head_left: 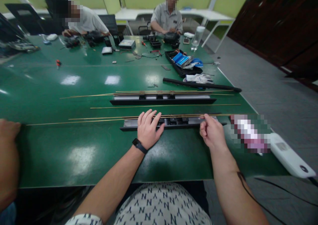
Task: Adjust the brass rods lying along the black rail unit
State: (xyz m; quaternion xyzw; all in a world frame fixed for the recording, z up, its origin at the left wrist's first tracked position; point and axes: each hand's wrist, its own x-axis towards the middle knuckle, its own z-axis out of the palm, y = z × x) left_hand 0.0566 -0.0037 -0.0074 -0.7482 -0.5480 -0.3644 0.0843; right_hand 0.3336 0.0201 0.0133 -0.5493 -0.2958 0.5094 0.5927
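Observation:
My left hand [149,129], with a black watch band at the wrist, lies over a grey and black metal rail [191,122]. Its fingers are stretched out across the rail and the thin brass rods above it. My right hand [212,130] is closed near the rail's right end, index finger and thumb at a thin brass rod [174,116]. Small black blocks [172,120] sit on the rail between my hands. Beyond it lie a single brass rod [164,105] and a second rail [161,100] with several rods along it.
At far left another person's hand [8,129] is at a long rod's end. A white power strip [288,155] lies at the right edge. Further back are a black tube [201,84], gloves [198,78] and a black tray [171,57]. Two people work across the table.

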